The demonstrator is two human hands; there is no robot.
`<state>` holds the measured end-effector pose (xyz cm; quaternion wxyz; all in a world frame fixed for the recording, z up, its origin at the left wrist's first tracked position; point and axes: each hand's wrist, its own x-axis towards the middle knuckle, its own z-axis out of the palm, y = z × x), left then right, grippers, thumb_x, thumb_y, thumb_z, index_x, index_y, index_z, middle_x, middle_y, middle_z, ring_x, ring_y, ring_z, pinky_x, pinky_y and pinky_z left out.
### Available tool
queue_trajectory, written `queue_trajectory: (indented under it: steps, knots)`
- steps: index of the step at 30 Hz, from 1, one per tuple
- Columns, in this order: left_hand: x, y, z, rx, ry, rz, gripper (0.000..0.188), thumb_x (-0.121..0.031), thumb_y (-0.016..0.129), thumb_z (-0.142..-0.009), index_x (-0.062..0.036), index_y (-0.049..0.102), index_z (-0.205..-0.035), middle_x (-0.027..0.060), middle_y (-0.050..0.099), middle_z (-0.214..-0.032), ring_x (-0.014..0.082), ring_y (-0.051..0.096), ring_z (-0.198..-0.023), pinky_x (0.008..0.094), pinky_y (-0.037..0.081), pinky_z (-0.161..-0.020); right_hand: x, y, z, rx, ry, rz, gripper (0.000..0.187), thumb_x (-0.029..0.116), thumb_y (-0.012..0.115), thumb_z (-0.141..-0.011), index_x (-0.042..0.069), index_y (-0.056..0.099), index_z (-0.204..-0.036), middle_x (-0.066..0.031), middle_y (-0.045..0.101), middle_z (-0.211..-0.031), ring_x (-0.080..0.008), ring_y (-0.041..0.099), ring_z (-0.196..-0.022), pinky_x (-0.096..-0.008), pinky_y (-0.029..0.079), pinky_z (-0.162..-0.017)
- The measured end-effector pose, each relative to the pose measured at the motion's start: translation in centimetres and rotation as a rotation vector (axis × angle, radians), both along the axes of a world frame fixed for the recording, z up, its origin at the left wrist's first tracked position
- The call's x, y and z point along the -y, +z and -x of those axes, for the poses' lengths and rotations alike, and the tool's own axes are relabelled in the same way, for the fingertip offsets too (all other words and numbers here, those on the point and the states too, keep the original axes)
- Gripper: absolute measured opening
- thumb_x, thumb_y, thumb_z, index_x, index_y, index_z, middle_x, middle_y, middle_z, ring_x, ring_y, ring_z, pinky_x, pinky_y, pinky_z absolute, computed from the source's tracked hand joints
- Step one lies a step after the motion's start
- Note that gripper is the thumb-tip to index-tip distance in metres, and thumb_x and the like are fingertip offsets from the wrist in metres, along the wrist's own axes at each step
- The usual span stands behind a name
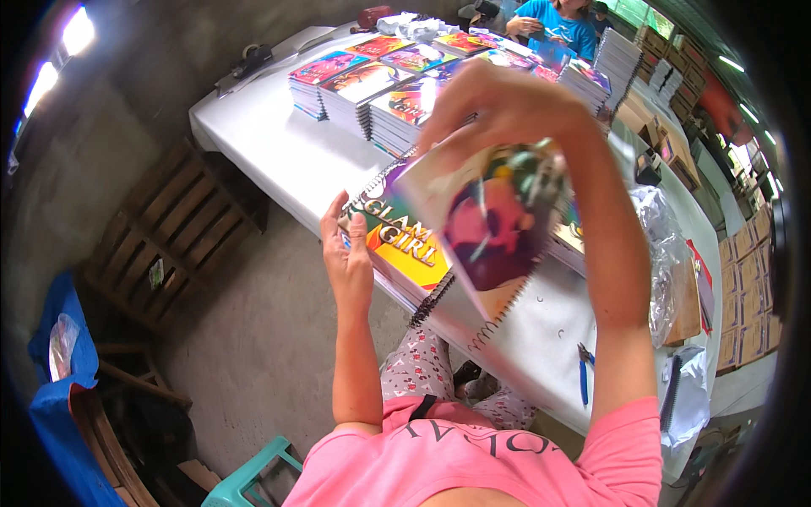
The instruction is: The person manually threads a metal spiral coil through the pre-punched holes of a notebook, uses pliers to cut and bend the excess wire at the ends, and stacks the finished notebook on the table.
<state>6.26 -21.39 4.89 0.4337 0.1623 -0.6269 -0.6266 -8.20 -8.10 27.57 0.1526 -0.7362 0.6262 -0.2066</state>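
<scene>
My left hand (348, 258) grips the left side of a small stack of spiral notebooks (414, 269) at the table's near edge, thumb on top. The top cover is yellow, green and purple. Above and right of that stack, my right hand (507, 106) holds up a spiral notebook (486, 224) by its upper edge. It hangs tilted and blurred by motion, its cover pink and dark with a colourful picture, and its wire coil runs down the right side. The raised notebook and my forearm partly hide another notebook (570, 245) behind them.
Several stacks of notebooks (401, 106) fill the far part of the white table (253, 127). Blue-handled pliers (584, 376) and clear plastic (659, 253) lie on the right. A person in a blue shirt (557, 25) is across. A wooden pallet (173, 232) and green stool (253, 477) are left.
</scene>
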Motion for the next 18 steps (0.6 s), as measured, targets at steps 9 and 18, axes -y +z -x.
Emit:
queue_trajectory:
  steps: [9,18]
  knots:
    - [-0.5,1.0,-0.4,-0.298,-0.088,-0.355,0.065,-0.052,0.028,-0.096,0.0024,0.043,-0.129,0.0157,0.049,-0.122,0.0218,0.048,-0.114,0.034,0.037,-0.1,0.1,-9.4,3.7,-0.039,-0.56,0.183,0.055,0.042,0.068,-0.078,0.013,0.056,-0.124,-0.0104,0.058,-0.121,-0.019,0.052,-0.116,-0.0364,0.04,-0.096]
    - [-0.9,0.6,2.1,-0.319,0.075,-0.366,0.019,-0.017,0.045,-0.096,-0.0005,0.051,-0.102,0.0083,0.055,-0.092,0.014,0.059,-0.083,0.028,0.052,-0.071,-2.4,-20.6,2.6,0.753,-1.041,0.919,0.046,0.04,0.046,-0.096,-0.001,0.06,-0.112,-0.0129,0.07,-0.084,-0.0133,0.063,-0.084,-0.0234,0.045,-0.078]
